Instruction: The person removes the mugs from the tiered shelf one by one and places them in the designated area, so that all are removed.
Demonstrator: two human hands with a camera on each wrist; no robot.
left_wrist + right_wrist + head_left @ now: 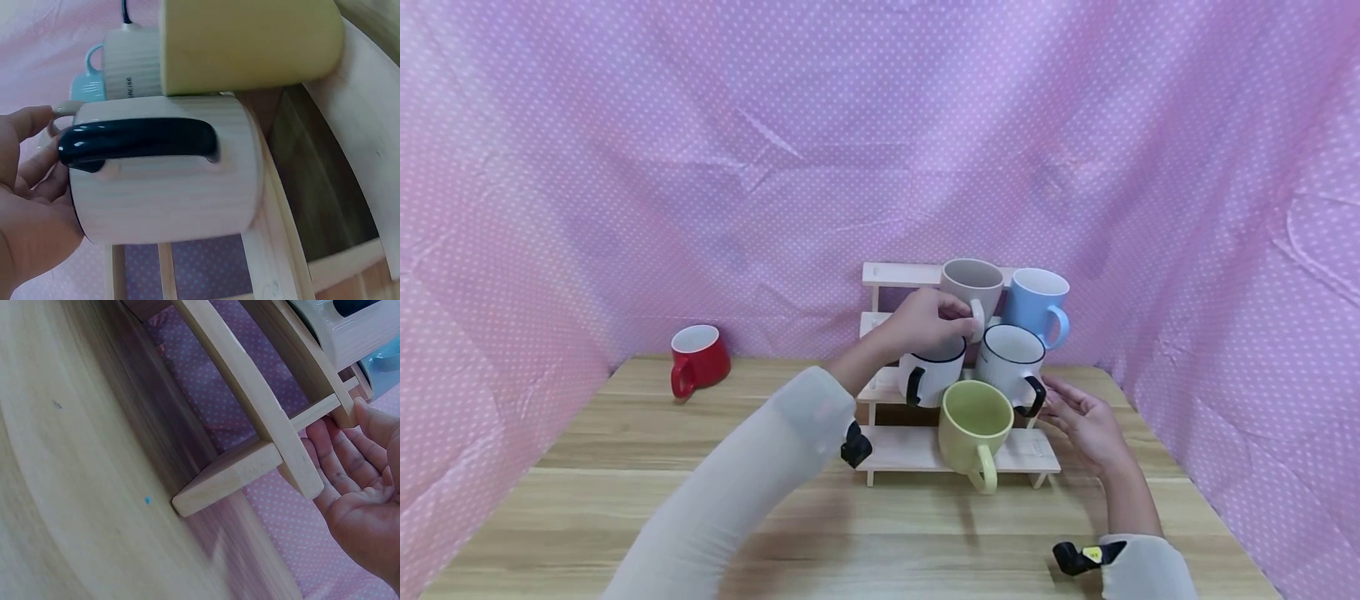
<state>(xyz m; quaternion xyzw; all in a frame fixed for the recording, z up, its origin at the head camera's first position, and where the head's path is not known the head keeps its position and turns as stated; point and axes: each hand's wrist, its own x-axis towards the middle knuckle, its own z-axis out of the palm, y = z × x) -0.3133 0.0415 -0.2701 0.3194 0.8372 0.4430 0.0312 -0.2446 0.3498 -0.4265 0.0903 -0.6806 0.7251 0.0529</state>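
A tiered wooden rack holds several mugs. My left hand pinches the handle of the grey mug on the upper part of the rack. In the left wrist view the fingers reach past a white mug with a black handle. My right hand holds the rack's right end; in the right wrist view its thumb and fingers are around the end of one shelf.
Beside the grey mug stands a blue mug. Another white mug is below them, and a yellow-green mug sits on the lowest shelf. A red mug stands at the table's back left. Pink dotted cloth hangs behind.
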